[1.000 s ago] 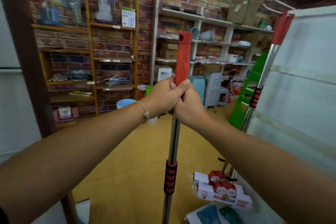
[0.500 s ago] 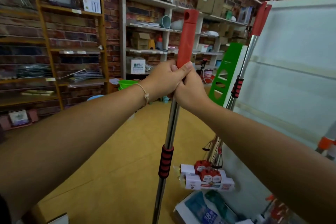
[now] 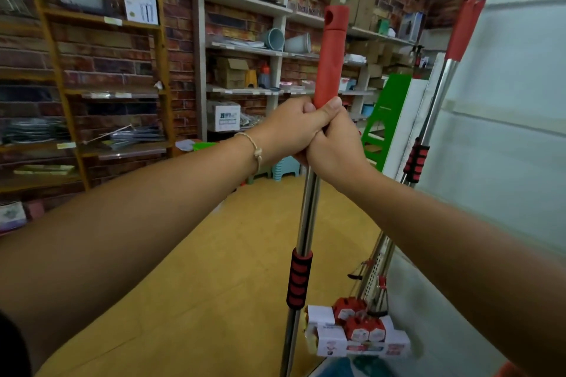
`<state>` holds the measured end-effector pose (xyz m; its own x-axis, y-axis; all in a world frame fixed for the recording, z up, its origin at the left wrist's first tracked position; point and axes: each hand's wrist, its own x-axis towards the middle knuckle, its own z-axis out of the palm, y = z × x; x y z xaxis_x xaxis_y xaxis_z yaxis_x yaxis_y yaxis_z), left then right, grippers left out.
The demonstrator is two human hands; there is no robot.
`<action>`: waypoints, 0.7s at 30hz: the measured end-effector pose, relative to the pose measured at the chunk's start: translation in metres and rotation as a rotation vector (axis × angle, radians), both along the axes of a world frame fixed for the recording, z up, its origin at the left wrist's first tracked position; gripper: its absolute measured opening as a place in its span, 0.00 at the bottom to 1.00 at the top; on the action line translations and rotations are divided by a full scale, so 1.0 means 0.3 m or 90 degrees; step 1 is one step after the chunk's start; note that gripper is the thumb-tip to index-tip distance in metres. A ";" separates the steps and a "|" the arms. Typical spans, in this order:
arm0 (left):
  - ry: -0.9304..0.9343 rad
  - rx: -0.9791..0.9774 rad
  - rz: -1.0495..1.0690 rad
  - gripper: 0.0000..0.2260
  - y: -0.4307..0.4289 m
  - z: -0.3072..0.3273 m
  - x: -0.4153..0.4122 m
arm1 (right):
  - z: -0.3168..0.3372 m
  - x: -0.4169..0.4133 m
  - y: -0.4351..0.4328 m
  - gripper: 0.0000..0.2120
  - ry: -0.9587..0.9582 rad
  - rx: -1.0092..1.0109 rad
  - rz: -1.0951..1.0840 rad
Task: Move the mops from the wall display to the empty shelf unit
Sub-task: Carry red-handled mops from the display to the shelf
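Cardboard boxes (image 3: pixel 231 72) and upturned pots (image 3: pixel 297 43) crowd white shelves (image 3: pixel 199 55) along a brick wall (image 3: pixel 183 40). A green stepladder (image 3: pixel 389 107) stands at the far edge of the yellow floor (image 3: pixel 214 269).

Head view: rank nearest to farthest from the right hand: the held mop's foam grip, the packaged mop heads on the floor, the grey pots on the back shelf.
1. Foam grip: on the pole, below the right hand.
2. Packaged mop heads: on the floor, lower right.
3. Grey pots: far across the room, upper centre.

left hand (image 3: pixel 291 128) grips mop (image 3: pixel 330 55) | right hand (image 3: pixel 335 150) grips just below | arms outstretched
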<state>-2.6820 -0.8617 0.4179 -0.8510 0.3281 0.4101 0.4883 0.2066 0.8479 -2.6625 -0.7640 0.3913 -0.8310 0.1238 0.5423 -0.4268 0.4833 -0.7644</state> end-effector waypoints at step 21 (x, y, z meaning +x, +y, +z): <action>0.029 -0.055 -0.126 0.21 0.403 0.316 -0.413 | 0.292 -0.378 0.404 0.13 0.071 -0.088 0.008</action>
